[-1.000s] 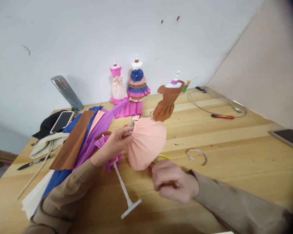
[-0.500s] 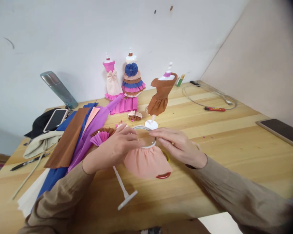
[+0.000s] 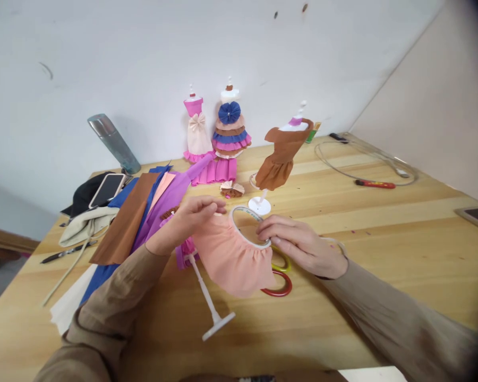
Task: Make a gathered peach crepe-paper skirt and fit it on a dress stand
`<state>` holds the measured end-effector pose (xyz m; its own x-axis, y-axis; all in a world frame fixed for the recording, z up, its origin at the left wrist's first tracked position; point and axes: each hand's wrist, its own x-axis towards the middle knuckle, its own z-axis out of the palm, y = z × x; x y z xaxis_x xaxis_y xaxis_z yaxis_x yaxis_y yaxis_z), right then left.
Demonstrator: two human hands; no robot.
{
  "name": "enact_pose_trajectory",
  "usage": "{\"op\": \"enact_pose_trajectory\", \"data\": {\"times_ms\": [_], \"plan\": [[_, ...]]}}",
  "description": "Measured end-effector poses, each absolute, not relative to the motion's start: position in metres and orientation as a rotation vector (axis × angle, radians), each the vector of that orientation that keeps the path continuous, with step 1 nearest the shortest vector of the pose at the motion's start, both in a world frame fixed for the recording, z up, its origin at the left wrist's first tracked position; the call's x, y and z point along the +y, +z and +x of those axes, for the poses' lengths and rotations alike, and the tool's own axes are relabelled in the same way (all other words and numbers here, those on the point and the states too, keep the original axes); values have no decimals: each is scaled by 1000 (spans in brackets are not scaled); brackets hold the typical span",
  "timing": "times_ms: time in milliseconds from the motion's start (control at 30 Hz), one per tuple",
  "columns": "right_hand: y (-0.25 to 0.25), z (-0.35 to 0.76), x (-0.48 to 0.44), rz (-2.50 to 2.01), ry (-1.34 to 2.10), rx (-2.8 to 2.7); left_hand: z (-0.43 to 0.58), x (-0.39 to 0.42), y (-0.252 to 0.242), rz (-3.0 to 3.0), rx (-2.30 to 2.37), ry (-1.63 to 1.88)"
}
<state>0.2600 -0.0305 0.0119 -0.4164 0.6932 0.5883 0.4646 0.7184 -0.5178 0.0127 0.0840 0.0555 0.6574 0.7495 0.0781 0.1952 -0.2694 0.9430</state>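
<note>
A roll of tape with print inside its core is tilted above the table. Gathered peach crepe paper fans down and left along its rim. My right hand grips the roll's right side, with fingertips inside the ring. At the paper's upper left end, my left hand is closed on its edge; the thumb and fingertips meet there. Partly covered by the paper are scissors with red and yellow handles. Beneath my left hand lies a small mannequin on a white stand, its dressed top mostly hidden.
Dressed mini mannequins stand behind: pink, ruffled multicolour and brown. Coloured crepe sheets, a phone and a pen lie left. A metallic bottle leans at the wall. A cable and red-handled tool lie right.
The roll has turned and tilted, showing its printed inner core. The peach paper has swung left and up, with its end at my left hand. The whole view has shifted slightly.
</note>
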Motion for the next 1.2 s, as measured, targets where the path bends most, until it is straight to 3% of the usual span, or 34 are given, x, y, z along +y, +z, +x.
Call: {"op": "enact_pose_trajectory", "data": {"times_ms": [467, 733, 1000, 1200], "plan": [[7, 256, -27, -971, 375, -2071, 12, 79, 62, 1492, 703, 518], [10, 255, -22, -1072, 618, -1963, 8, 85, 70, 1614, 734, 412], [12, 254, -16, -1124, 598, -1958, 5, 88, 73, 1747, 765, 297], [11, 257, -15, -1164, 630, -1894, 4, 85, 73, 1531, 715, 276]]}}
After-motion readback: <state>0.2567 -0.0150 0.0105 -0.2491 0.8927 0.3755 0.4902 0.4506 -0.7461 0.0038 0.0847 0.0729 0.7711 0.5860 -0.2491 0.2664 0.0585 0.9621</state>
